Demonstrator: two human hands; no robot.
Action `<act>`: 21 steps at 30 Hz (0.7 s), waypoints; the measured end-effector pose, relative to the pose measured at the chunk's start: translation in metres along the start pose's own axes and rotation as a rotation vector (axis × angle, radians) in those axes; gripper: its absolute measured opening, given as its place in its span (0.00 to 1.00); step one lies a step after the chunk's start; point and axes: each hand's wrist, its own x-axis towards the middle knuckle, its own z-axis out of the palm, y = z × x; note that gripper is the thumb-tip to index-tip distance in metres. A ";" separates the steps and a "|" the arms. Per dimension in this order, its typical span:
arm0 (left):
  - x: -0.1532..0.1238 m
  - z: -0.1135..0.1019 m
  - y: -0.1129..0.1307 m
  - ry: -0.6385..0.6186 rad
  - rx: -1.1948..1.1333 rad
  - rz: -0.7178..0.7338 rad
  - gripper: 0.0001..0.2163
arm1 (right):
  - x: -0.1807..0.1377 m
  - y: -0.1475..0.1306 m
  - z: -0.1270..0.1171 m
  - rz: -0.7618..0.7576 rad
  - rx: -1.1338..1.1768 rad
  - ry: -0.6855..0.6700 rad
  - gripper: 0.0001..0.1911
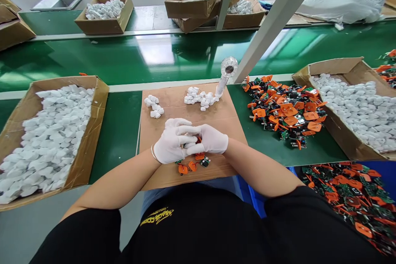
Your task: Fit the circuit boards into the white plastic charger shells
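Observation:
My left hand [170,144] and my right hand [214,138], both in white gloves, meet over a cardboard sheet [167,178]. Their fingers are closed together around a small circuit board with an orange piece [199,139], mostly hidden by the gloves. Just below the hands lie a few more circuit boards with orange pieces [192,166]. Beyond them on the cardboard sit a small group of white plastic pieces [154,106] and a larger group of white plastic pieces [201,98]. A clear handheld fan [228,70] stands at the sheet's far right corner.
Cardboard boxes of white pieces stand left [98,119] and right [335,130]. A pile of orange-tabbed circuit boards [284,109] lies to the right, with more in a blue bin [254,198] below. A slanted metal post [272,18] rises beyond. More boxes [103,27] line the back.

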 end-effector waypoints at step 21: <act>-0.005 -0.004 0.003 0.026 0.140 -0.175 0.11 | -0.001 -0.005 0.005 0.061 0.214 0.192 0.17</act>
